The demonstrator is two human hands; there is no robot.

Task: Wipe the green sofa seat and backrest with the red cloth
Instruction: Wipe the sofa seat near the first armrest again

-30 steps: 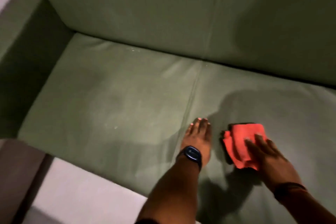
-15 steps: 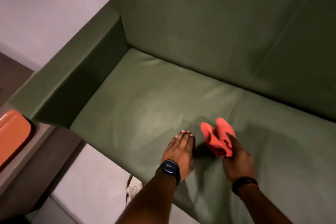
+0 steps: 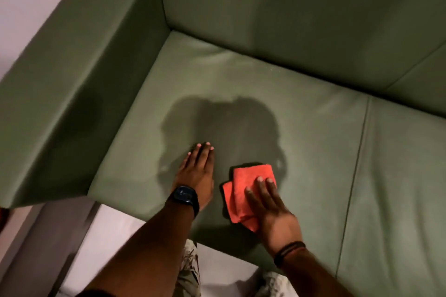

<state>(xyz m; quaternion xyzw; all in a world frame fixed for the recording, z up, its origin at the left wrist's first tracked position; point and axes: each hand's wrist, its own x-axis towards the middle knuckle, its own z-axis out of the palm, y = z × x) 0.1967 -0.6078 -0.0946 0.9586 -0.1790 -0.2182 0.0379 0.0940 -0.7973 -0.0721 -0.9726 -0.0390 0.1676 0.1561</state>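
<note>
The right hand (image 3: 270, 207) is pressing one red cloth (image 3: 246, 190) flat on the green sofa seat (image 3: 301, 142), near its front edge, fingers spread over it rather than pinching. The cloth looks soft, light and limp (folded into layers that could slide apart), so a flat palm over its middle seems the best hold. The left hand (image 3: 196, 171), wearing a dark smartwatch (image 3: 184, 196), is resting open and empty just beside it. One backrest (image 3: 289, 14) and one armrest (image 3: 79, 75) are showing; two seat cushions meet at a seam.
</note>
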